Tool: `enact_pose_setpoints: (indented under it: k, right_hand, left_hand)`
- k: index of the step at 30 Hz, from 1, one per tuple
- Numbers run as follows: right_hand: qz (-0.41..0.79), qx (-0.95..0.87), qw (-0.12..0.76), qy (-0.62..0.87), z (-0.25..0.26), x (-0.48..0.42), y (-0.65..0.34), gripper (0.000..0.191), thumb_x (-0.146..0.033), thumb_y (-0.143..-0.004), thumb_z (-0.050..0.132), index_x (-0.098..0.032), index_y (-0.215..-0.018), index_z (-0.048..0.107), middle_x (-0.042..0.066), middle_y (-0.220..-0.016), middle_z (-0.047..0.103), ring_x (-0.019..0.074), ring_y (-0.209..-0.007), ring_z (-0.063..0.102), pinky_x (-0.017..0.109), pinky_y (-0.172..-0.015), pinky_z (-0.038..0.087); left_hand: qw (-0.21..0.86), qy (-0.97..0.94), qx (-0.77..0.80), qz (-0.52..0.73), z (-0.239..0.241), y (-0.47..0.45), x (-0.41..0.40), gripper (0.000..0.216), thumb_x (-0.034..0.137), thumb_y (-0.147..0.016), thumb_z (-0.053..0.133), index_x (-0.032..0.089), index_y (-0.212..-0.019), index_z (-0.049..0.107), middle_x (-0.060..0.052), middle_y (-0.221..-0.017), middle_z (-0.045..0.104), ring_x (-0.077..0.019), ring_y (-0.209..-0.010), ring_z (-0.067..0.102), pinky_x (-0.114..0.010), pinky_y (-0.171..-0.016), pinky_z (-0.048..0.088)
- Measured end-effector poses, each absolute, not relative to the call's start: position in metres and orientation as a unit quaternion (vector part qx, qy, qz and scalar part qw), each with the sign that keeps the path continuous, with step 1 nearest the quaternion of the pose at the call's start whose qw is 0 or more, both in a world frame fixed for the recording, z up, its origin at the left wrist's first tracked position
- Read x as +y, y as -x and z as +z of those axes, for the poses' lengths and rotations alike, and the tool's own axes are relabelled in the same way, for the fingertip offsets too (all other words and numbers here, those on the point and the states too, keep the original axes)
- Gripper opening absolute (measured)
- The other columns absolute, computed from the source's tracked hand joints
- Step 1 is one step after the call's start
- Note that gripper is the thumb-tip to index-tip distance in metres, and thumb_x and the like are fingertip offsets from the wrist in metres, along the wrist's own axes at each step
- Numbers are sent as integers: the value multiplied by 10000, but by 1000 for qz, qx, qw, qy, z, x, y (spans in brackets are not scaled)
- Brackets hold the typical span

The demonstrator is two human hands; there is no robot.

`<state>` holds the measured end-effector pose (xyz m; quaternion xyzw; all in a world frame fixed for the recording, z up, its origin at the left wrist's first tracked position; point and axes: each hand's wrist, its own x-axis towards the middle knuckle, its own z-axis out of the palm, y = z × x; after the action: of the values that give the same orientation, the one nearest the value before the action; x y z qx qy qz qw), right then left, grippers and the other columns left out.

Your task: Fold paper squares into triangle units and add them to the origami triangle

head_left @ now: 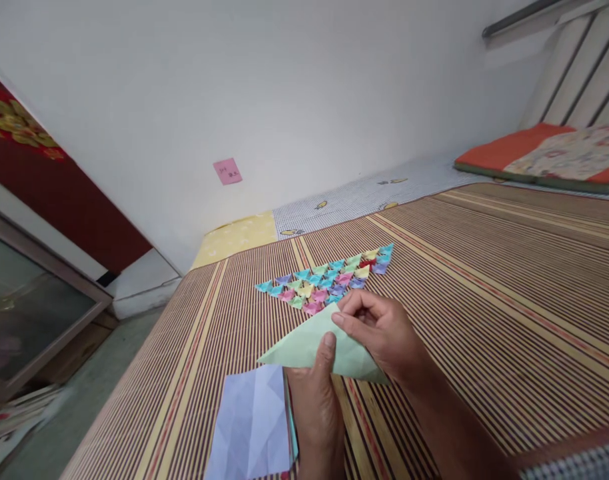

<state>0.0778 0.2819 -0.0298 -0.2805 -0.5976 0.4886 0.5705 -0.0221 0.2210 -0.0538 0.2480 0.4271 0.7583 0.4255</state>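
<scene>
A pale green paper (304, 343), folded into a triangle, is held above the striped mat (484, 287). My left hand (317, 407) grips it from below, thumb pressed on its middle. My right hand (382, 330) pinches its upper edge with curled fingers. Just beyond the hands lies a triangular patch of several small folded paper pieces (329, 277) in blue, pink, yellow, green and purple. A creased pale blue sheet (252, 427) lies flat on the mat beside my left wrist.
The mat covers a bed against a white wall carrying a pink sticky note (227, 171). An orange and floral pillow (549, 157) lies at the far right. At the left stand a glass-fronted cabinet (29, 307) and the floor (59, 433).
</scene>
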Motion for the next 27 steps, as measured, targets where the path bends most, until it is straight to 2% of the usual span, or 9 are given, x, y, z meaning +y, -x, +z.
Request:
enact_pose_setpoints:
  k: [5, 23, 27]
  right_hand:
    - [485, -596, 570, 289, -31, 282, -77, 197, -237, -834, 718, -189, -682, 601, -7, -702, 576, 147, -669, 519, 271, -622, 424]
    - [481, -583, 573, 317, -30, 282, -76, 221, -286, -807, 734, -198, -672, 583, -2, -688, 580, 148, -641, 528, 271, -600, 436]
    - [489, -574, 569, 327, -27, 282, -76, 184, -328, -813, 739, -200, -852, 612, 6, -750, 632, 166, -691, 596, 267, -629, 474]
  left_hand:
    - [429, -236, 427, 760, -53, 21, 220, 564, 354, -751, 851, 152, -1255, 698, -134, -1149, 773, -343, -1140, 698, -493, -1008, 530]
    - [414, -250, 441, 756, -60, 21, 219, 540, 316, -803, 815, 173, -1302, 666, -128, -1191, 761, -322, -1150, 697, -470, -1026, 519]
    - [401, -242, 447, 762, -58, 18, 218, 508, 324, -802, 816, 171, -1270, 691, -121, -1173, 769, -318, -1153, 697, -472, -1037, 514]
